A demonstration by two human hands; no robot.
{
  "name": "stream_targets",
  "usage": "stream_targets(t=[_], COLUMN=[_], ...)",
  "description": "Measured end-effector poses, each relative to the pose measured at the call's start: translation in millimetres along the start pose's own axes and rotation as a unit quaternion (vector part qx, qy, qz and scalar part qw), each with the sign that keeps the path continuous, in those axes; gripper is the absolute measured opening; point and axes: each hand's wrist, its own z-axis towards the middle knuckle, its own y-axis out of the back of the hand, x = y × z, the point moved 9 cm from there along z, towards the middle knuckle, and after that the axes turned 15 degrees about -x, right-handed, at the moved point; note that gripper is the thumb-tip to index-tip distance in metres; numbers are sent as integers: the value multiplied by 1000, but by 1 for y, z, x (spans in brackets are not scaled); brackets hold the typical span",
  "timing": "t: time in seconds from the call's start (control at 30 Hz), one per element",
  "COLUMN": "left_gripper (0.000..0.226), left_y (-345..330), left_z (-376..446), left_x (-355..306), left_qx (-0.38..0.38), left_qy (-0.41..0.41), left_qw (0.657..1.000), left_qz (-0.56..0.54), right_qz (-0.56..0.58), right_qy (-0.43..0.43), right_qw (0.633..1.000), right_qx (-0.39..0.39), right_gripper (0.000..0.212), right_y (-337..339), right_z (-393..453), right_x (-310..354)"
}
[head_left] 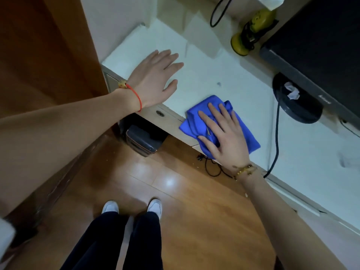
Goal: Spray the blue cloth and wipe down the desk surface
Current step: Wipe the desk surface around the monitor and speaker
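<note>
Blue cloth (220,125) under flat right-hand fingers (216,117); left fingers (171,61) spread on desk (214,80) near monitor base (296,102).

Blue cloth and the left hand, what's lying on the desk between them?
Nothing: the head view shows bare white desk between the left hand and the blue cloth.
</note>
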Motion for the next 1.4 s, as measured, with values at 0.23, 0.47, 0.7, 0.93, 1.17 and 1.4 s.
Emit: stream_targets(t=[0.23,0.47,0.7,0.93,1.17,1.4], left_gripper=[66,54,58,61,60,56], left_y=[-17,-12,-14,-16,-11,11], left_z=[14,17,18,18,17,8], left_x=[-9,-14,-12,-6,-6,28], left_qx=[2,-58,-21,-1,-12,-25], left_qy=[12,-14,3,25,36,67], left_qw=[1000,998,1000,1000,999,996], left_qz=[8,8,16,9,16,54], right_qz=[5,57,149,117,163,106], right_qy=[-6,35,-100,-205,-92,-209], right_qw=[1000,998,984,971,982,972], right_qx=[-4,17,20,-29,28,-2], right_gripper=[56,59,47,49,48,57], right_y=[20,-13,15,-20,-11,-23], right_z=[-46,22,-11,100,73,125], right_x=[-47,3,-62,-86,-68,-103])
